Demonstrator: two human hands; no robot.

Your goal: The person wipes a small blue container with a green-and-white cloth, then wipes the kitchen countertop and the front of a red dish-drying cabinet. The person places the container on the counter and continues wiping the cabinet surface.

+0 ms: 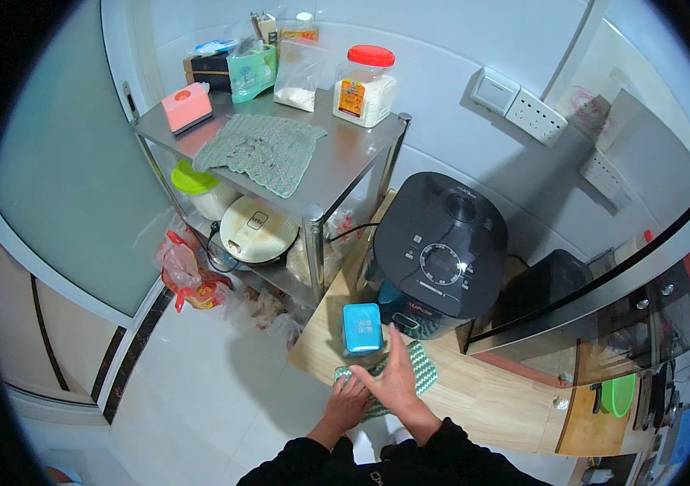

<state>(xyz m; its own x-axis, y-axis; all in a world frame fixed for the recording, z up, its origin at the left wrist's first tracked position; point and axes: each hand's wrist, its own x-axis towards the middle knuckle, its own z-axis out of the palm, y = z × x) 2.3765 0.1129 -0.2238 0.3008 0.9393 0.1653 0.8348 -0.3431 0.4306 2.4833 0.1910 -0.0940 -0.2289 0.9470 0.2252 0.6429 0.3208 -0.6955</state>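
My left hand is over the left end of a green-and-white zigzag cloth, with its fingers bent onto the fabric at the front edge of a wood-grain counter. Above the cloth, my right hand holds nothing; its thumb and fingers are spread apart. Just beyond both hands stands a small box-shaped container with a blue top bearing writing, and neither hand touches it. A black SUPOR electric cooker stands right behind that container, its round control dial facing up. Part of the cloth is hidden under my hands.
A steel shelf rack at the back left carries a knitted cloth, a red-lidded jar and a pink box. Below sits a cream round appliance. A glass-fronted cabinet borders the counter's right. Plastic bags lie low left.
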